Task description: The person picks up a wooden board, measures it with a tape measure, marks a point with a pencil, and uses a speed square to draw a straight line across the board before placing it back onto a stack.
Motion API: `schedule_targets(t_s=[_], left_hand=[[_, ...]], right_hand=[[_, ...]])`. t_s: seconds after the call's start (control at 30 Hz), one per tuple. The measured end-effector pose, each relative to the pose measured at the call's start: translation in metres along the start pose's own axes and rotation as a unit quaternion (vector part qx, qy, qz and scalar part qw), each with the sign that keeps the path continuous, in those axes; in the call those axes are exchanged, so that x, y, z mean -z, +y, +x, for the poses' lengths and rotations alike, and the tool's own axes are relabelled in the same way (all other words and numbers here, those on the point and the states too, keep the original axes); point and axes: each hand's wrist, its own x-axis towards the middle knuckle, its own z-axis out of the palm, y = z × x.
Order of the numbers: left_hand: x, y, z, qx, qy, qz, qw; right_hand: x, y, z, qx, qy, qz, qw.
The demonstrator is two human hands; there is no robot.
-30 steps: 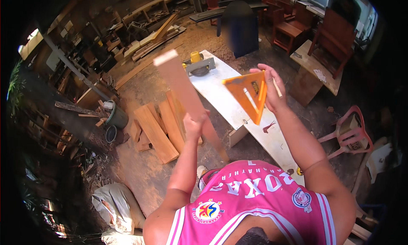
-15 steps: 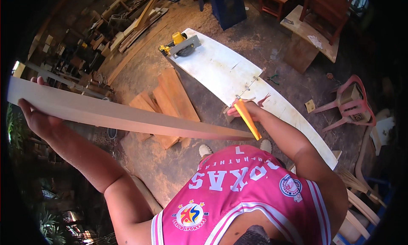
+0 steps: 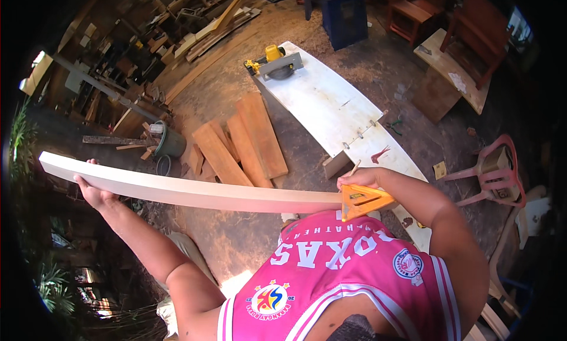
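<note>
Where a pale plank [image 3: 195,190] stretches across the person's front, its far end is clamped in the left hand [image 3: 97,193], thumb on one side and fingers behind, apparently to bear its weight. At the opposite end, the right hand [image 3: 361,177] is closed on an orange triangular square [image 3: 365,202], with a pencil [image 3: 356,167] tucked between the fingers, probably to keep both handy; whether square and wood touch cannot be told. Beyond are brown boards [image 3: 221,155] on the floor and a white bench [image 3: 319,93], a yellow circular saw [image 3: 280,66] resting at its far end, likely out of the way.
</note>
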Motion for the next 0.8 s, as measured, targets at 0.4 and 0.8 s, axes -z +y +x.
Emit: schedule_targets(t_s=[0.4, 0.8], left_hand=[[0.038, -0.062, 0.006, 0.043, -0.020, -0.009, 0.999], [0.095, -0.304, -0.149, 0.217, 0.269, 0.139, 0.928]], right_hand=[[0.006, 0.006, -0.016, -0.024, 0.040, -0.032, 0.998], [0.001, -0.029, -0.133, -0.048, 0.055, -0.217, 0.974]])
